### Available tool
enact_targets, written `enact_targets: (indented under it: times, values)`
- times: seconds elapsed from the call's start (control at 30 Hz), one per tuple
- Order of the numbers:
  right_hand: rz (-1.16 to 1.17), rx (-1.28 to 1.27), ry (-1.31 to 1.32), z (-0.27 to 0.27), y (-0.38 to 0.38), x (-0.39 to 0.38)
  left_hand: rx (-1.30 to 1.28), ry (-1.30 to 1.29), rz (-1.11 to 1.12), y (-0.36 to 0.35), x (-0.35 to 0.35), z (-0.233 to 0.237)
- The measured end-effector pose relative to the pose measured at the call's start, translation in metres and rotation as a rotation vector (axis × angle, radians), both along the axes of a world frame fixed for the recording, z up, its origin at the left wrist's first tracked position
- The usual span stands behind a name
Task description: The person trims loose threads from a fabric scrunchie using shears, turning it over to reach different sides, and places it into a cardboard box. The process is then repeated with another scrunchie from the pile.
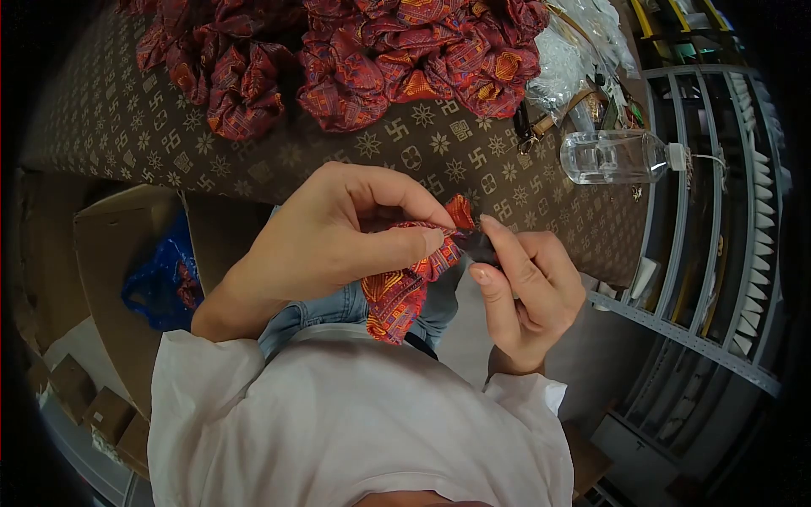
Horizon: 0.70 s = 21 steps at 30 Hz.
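Observation:
My left hand [329,228] pinches a piece of red patterned fabric [395,304] between thumb and fingers. Gathered and ruffled, the fabric hangs below the thumb, with a small end of it sticking up past the fingertips. Close by on the right, my right hand [534,287] has its thumb and index finger curved around a dark, blurred thing [480,250] beside the fabric's edge. What that dark thing is, I cannot make out. On the table beyond lies a large heap of gathered red patterned fabric pieces [346,84], much like the held one.
A brown patterned cloth covers the table [422,152]. At its right side lie a clear plastic bottle [612,158], clear plastic bags [566,72] and small tools. A cardboard box [127,253] with a blue bag [165,283] stands at left; a metal rack [705,203] is at right.

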State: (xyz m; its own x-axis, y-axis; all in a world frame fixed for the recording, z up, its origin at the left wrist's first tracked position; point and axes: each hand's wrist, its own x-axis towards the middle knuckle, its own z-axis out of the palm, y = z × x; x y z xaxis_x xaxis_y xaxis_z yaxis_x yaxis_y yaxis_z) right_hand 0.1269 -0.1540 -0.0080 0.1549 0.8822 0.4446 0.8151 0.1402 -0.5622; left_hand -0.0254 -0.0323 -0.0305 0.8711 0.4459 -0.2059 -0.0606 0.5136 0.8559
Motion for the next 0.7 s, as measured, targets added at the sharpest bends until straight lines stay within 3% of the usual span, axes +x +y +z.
enact_targets:
  times: [0.47,0.53,0.6,0.67,0.7]
  values:
    - [0.016,0.039,-0.005,-0.007,0.001,0.003,-0.052,0.003,-0.016,0.002,0.0,-0.001]
    - [-0.151,0.042,0.368,-0.008,0.002,0.003,-0.087,-0.003,-0.024,0.003,0.0,-0.001]
    - [-0.132,0.075,0.474,-0.011,0.007,0.007,-0.143,0.013,-0.023,0.006,0.0,0.0]
    - [-0.033,-0.051,0.765,-0.007,0.013,0.003,-0.152,0.01,-0.023,0.005,0.001,-0.002]
    - [0.133,-0.152,0.703,-0.011,0.015,0.009,-0.167,0.005,-0.018,0.005,0.001,-0.002]
